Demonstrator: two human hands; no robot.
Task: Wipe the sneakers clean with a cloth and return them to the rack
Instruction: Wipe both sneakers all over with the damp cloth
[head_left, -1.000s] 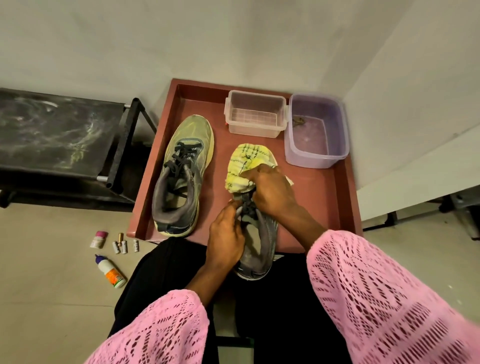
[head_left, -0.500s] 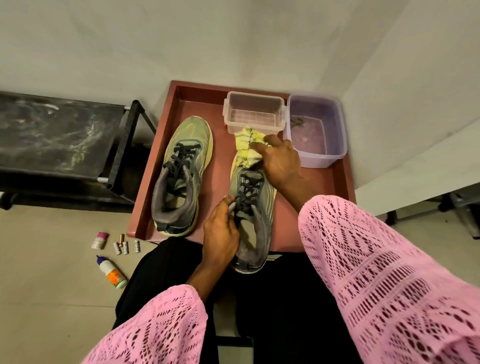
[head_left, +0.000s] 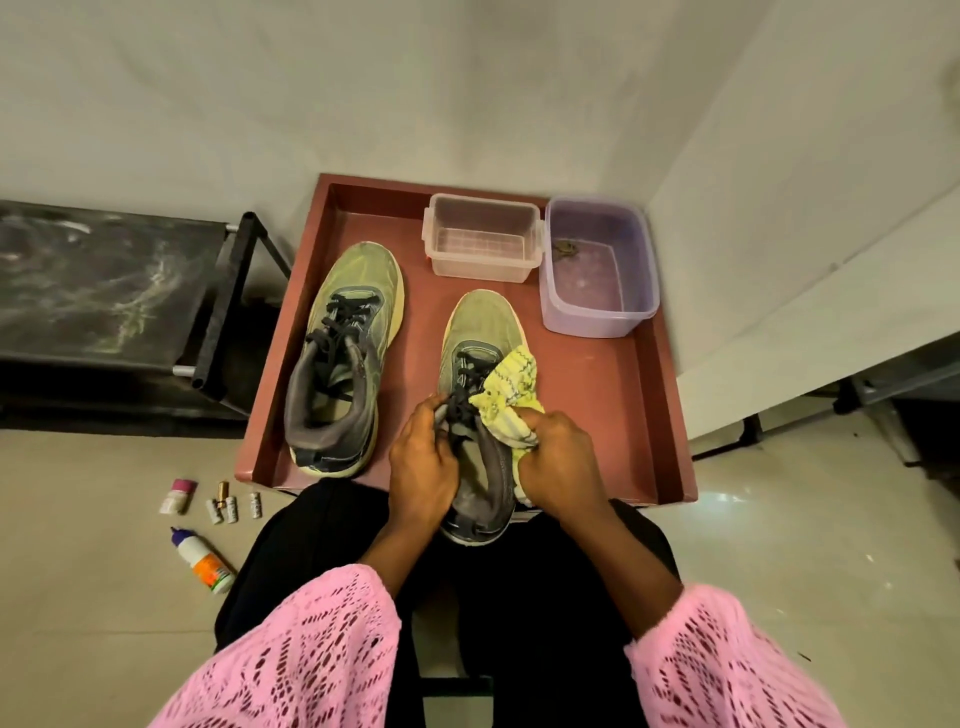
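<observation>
Starting from the left, the dark rack (head_left: 104, 291) stands beside the red tray (head_left: 660, 415), well apart from the work. Near the tray's left edge the first sneaker (head_left: 343, 358) lies flat, untouched, toe toward the far edge. The second sneaker (head_left: 478, 415) sits at the middle of the near edge, heel overhanging toward the lap. The left hand (head_left: 421, 467) pinches its laces and tongue with curled fingers. The right hand (head_left: 558, 462) bunches the yellow cloth (head_left: 511, 395) in curled fingers against the shoe's right side. I'd judge the shoe light, its mesh upper soft and yielding, so the firmer heel collar or sole is the better hold; laces alone would let it swing. The cloth looks limp, possibly damp. At the far right corner sit a clear box (head_left: 483, 239) and a purple tub (head_left: 597, 270).
</observation>
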